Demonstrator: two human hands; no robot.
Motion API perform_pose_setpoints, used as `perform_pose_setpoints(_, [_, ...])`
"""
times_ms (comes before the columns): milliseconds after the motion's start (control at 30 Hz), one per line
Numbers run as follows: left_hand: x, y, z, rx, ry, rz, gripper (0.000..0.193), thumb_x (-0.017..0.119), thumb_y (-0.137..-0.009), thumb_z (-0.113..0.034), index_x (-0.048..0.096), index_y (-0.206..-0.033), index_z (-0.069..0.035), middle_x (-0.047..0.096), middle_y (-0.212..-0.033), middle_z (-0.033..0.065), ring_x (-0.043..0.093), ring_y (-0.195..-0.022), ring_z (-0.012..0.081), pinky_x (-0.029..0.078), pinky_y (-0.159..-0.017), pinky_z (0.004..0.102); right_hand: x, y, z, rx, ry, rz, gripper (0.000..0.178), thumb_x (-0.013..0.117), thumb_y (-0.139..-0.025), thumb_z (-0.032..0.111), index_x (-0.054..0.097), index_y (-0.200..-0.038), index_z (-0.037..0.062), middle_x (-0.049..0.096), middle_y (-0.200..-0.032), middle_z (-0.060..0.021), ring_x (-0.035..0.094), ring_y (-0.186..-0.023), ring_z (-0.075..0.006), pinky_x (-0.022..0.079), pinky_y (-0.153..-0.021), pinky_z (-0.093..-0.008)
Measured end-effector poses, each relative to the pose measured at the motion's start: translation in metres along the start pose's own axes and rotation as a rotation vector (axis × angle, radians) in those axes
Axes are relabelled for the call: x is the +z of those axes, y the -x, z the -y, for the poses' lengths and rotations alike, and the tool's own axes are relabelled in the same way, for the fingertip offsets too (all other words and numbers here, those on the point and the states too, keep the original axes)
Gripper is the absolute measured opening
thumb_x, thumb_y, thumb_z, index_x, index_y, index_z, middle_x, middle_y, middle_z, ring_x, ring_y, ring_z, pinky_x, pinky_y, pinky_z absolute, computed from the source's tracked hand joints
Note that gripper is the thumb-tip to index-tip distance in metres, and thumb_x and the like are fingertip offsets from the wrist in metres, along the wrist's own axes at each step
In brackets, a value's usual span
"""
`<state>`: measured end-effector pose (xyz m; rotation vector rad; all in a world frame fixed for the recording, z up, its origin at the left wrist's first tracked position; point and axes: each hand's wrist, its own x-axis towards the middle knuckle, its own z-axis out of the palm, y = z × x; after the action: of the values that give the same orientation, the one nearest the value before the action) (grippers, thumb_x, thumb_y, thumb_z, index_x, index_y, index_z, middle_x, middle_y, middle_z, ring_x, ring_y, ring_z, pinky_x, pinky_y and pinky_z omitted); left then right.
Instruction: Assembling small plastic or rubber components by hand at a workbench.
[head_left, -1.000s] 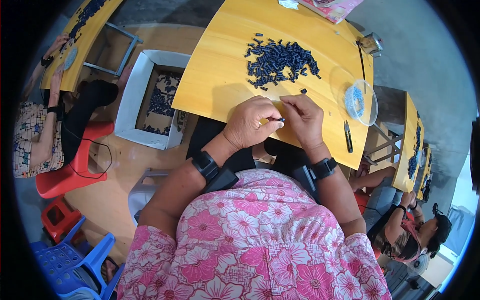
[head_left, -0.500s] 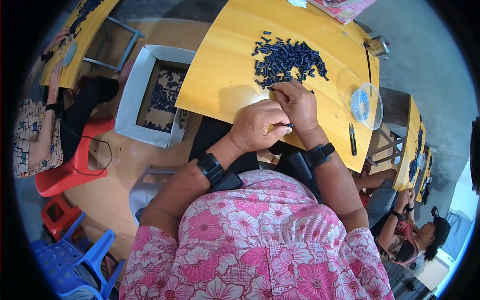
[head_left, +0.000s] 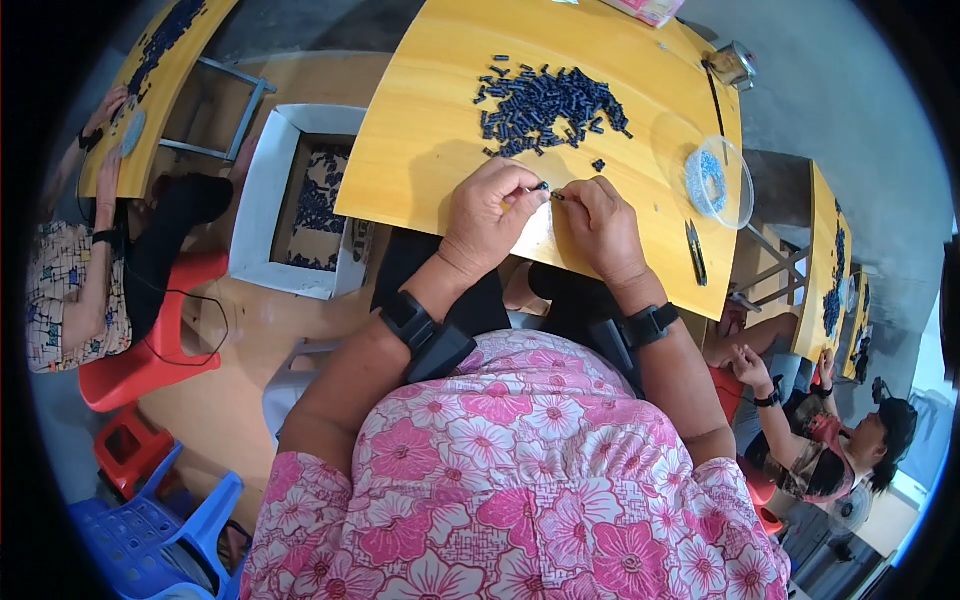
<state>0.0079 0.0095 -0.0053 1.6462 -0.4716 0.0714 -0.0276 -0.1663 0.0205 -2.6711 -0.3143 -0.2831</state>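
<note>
My left hand [head_left: 488,213] is closed above the near part of the yellow table [head_left: 400,165], pinching a small dark cylindrical piece [head_left: 542,186] between thumb and forefinger. Close beside it, my right hand [head_left: 607,232] pinches another small dark piece [head_left: 558,196]. The tips of the two pieces nearly meet; whether they touch is too small to tell. Just beyond my hands lies a pile of short dark cylindrical pieces [head_left: 548,105]. A couple of loose ones [head_left: 598,165] sit between the pile and my right hand.
To the right stand a clear plastic tub [head_left: 744,190] with small blue bits, dark thread snips [head_left: 696,252], a metal can [head_left: 735,65] and a thin dark rod [head_left: 716,100]. A white box [head_left: 262,215] with dark pieces is at left. People sit at tables on both sides.
My right hand has come back from the pile's edge with a small piece in its fingertips. My left hand has moved up and turned, bringing its piece to face the right hand's.
</note>
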Motion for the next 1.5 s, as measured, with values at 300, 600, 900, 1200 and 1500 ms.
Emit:
perform_pose_setpoints(300, [0.010, -0.001, 0.002, -0.054, -0.214, 0.077, 0.009, 0.071, -0.084, -0.008, 0.068, -0.086, 0.000, 0.064, -0.078, 0.0075, 0.061, -0.067, 0.0168, 0.050, -0.065, 0.0279, 0.001, 0.019, -0.007, 0.049, -0.177, -0.074, 0.009, 0.064, -0.086, 0.015, 0.062, -0.091, 0.0073, 0.059, -0.086, -0.0139, 0.061, -0.078, -0.0358, 0.051, -0.068, -0.0438])
perform_pose_setpoints(600, [0.012, -0.002, 0.004, 0.036, -0.308, 0.143, 0.014, 0.072, -0.080, -0.016, 0.070, -0.081, -0.003, 0.065, -0.079, 0.0092, 0.063, -0.078, 0.0284, 0.050, -0.070, 0.0391, -0.001, 0.019, -0.009, 0.010, -0.234, -0.027, 0.010, 0.063, -0.088, 0.013, 0.060, -0.094, 0.0062, 0.061, -0.090, -0.0151, 0.062, -0.080, -0.0375, 0.051, -0.070, -0.0443])
perform_pose_setpoints(900, [0.009, -0.001, 0.007, 0.050, -0.295, 0.114, 0.010, 0.071, -0.082, -0.009, 0.066, -0.085, 0.000, 0.060, -0.077, 0.0084, 0.060, -0.069, 0.0196, 0.048, -0.063, 0.0301, 0.015, 0.021, -0.006, 0.180, -0.470, -0.108, 0.012, 0.063, -0.087, 0.008, 0.066, -0.099, 0.0043, 0.066, -0.088, -0.0151, 0.065, -0.076, -0.0307, 0.053, -0.069, -0.0368])
perform_pose_setpoints(1200, [0.009, 0.001, 0.008, -0.011, -0.232, 0.074, 0.014, 0.070, -0.081, -0.018, 0.066, -0.083, -0.005, 0.061, -0.077, 0.0085, 0.061, -0.074, 0.0268, 0.049, -0.064, 0.0374, 0.011, 0.017, 0.007, 0.562, -0.941, -0.056, 0.010, 0.065, -0.090, 0.006, 0.069, -0.094, -0.0025, 0.066, -0.075, -0.0042, 0.059, -0.059, -0.0074, 0.048, -0.056, -0.0234])
perform_pose_setpoints(1500, [0.008, 0.001, 0.004, -0.004, -0.199, 0.098, 0.012, 0.072, -0.081, -0.016, 0.066, -0.084, -0.005, 0.061, -0.076, 0.0080, 0.061, -0.073, 0.0260, 0.049, -0.065, 0.0367, 0.010, 0.014, 0.000, 0.579, -1.152, -0.115, 0.012, 0.057, -0.095, 0.007, 0.063, -0.099, -0.0026, 0.062, -0.073, -0.0040, 0.056, -0.061, -0.0084, 0.049, -0.061, -0.0241])
